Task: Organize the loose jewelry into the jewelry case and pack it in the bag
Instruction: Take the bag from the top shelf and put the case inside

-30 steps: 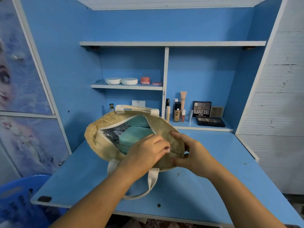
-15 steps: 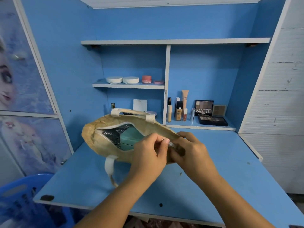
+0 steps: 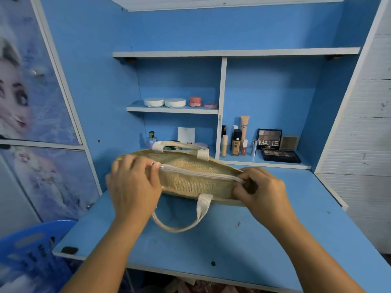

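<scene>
- The bag, a tan woven tote, lies on its side on the blue tabletop, and its white zipper runs in a closed line between our two hands.
- We can't see the jewelry case; with the bag's mouth closed, we judge it is inside, but nothing here confirms that.
- Our left hand is at the zipper's left end, thumb and forefinger pinched together on it. The slider itself is hidden under the fingertips.
- Our right hand is curled round the bag's right corner, gripping the fabric and bracing that end of the zipper.
- The near handle loops loose onto the tabletop toward us, and the far handle stands up behind the bag.
- We read this as the last bit of the packing: the zip is at or close to its stop.
- Here's the danger: if the slider stops short, a gap stays at the left end and small pieces could slip out when the bag is lifted.
- Pull hard with the right hand slack, and the bag could slide or the teeth could snag the lining.
- Watch the back too: a small perfume bottle stands just behind the far handle, and a jerk could topple it.
- Further out, cosmetics and an eyeshadow palette sit on the shelf, well apart from our hands.
</scene>
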